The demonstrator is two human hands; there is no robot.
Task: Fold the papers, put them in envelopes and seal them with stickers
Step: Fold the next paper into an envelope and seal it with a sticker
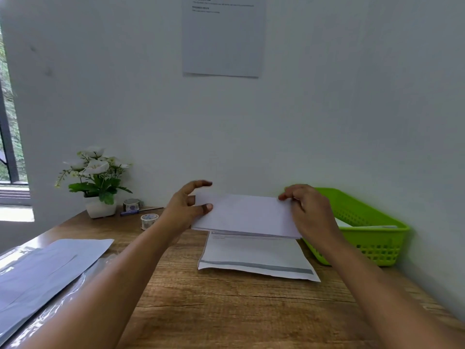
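Left hand [183, 210] and right hand [309, 210] fingers pinch the folded paper [246, 215] by its short ends, long axis running left-right.

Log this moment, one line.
left hand: grips white paper, left end | right hand: pinches right end | paper: off desk, above printed sheet

Printed sheet [254, 255] on desk [226, 311]: basket [372, 245] right of it; envelopes [50, 270] left; tape rolls [149, 221], potted plant [100, 207] behind-left; folded paper [246, 214] above.
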